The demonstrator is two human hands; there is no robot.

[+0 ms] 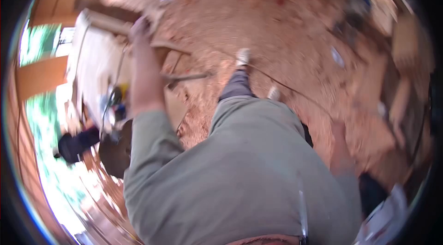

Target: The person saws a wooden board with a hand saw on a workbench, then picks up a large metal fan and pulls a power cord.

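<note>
Sawdust floor (277,28), blurred view | left hand (140,27) raised, seemingly closed on plank (108,22) end by the pale counter (92,65) | right hand (339,132) low, grip cannot be told | risk: cable (295,90) by shoes (243,56) may trip; plank may slip.

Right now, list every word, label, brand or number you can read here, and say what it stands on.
None can be read: the whole view is blurred by motion.
White papers at the lower right: any print is too blurred to read.
Pale board that the left hand touches: no lettering shows.
</note>
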